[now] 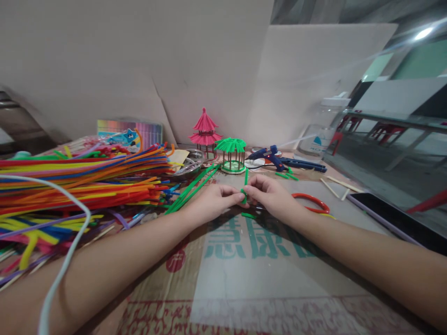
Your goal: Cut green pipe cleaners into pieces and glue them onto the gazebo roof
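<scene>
Between the fingertips of both hands stands a green pipe cleaner [246,177], roughly upright over the middle of the table. My left hand [223,200] pinches its lower part from the left. From the right, my right hand [267,191] closes thumb and finger on it too. A short green piece [248,216] lies on the table just below the hands. Behind them is a small pavilion [230,153] with a green roof, brown posts and a round base. A pink two-tiered pagoda [204,128] stands farther back. The lower end of the held piece is partly hidden by fingers.
Bundles of coloured pipe cleaners [87,172] pile up at left, with a white cable [78,200] in front. Red-handled scissors [316,202], a blue glue gun [268,156], a phone [394,216] and a clear jug [319,125] are at right. A marker set [150,134] stands behind.
</scene>
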A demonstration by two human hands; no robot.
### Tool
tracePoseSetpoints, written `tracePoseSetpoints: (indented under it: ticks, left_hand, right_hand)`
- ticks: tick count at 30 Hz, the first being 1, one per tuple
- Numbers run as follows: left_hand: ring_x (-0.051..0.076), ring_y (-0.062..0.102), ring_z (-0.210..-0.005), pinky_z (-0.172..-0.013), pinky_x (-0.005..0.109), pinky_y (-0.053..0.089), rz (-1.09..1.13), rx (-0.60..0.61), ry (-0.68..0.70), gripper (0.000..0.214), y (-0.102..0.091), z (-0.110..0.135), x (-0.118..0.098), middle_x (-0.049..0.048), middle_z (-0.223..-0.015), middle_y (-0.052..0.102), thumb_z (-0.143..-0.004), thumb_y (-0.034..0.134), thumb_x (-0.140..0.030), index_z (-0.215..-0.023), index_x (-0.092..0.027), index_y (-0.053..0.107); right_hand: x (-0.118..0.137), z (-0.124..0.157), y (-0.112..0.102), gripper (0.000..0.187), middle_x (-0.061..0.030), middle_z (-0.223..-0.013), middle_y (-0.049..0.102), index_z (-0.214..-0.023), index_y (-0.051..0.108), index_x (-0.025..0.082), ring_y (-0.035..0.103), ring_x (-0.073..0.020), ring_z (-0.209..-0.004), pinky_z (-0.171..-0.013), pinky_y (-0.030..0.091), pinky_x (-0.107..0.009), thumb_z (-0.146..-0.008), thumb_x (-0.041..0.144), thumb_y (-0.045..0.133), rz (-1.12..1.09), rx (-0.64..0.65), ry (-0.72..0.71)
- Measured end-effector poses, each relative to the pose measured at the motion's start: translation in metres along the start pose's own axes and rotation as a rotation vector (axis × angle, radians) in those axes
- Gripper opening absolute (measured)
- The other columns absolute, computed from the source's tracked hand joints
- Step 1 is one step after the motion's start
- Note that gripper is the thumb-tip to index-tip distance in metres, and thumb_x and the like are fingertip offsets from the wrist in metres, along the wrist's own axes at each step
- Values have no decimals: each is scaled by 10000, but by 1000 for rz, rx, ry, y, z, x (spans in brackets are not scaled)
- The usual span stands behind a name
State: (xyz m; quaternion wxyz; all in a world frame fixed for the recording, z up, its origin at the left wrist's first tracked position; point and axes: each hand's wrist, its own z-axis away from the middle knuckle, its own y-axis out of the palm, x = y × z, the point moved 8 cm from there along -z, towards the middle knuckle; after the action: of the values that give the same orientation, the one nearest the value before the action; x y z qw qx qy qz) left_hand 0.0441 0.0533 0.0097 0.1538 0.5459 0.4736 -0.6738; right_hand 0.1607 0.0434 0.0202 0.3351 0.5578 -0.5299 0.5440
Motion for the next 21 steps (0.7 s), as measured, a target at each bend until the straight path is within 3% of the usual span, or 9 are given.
tracePoseSetpoints:
  ticks: [11, 21]
  left_hand:
    - [108, 533, -576, -504, 214, 298, -43, -13, -9, 395, -1, 1, 1, 16, -783, 732, -836, 546, -529, -885, -199, 758]
    - [140, 613, -694, -572, 217, 377, 9, -12, 4, 362, 0, -1, 1, 25, -843, 742, -817, 582, -502, -879, -183, 742]
  right_hand:
    - [0, 2, -1, 282, 53, -597, 505, -744, 499, 202, 464, -100, -521, -477, 351, -234, -803, 451, 616, 56, -14, -19]
    - [3, 2, -2, 261, 39, -632, 538, -750, 507, 203, 496, -111, -549, -494, 382, -240, -812, 433, 614, 90, -35, -50]
